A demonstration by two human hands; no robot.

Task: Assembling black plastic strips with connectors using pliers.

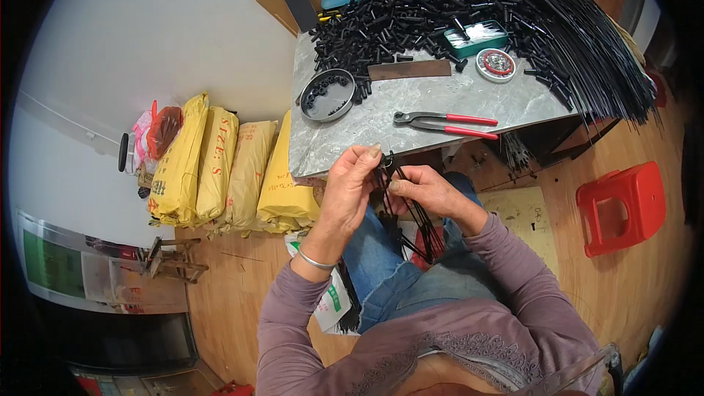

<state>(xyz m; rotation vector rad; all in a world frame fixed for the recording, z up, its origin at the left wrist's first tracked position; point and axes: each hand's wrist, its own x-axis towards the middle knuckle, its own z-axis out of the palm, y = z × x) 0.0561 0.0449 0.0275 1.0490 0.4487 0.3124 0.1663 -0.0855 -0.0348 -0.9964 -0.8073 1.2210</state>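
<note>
Over my lap, at the table's near edge, both hands hold a bundle of thin black rods (420, 224). My left hand (347, 187) pinches its upper end, where a small dark piece (389, 158) joins the rods. Lower down on the right, my right hand (431, 191) is closed on the same rods, thumb on top. Just beyond my hands, pincers with red handles (469, 119) lie on the grey marbled table (381, 110). Left of the pincers stands a round metal dish (328, 116) with small black parts. A flat brown bar (409, 70) lies behind them.
Short black tubes (418, 11) are heaped across the table's back. Long black rods (587, 51) overhang its right edge. A green box (475, 49) and a round tub (496, 65) hold small metal parts. Yellow sacks (216, 165) stand left; a red stool (622, 209) is right.
</note>
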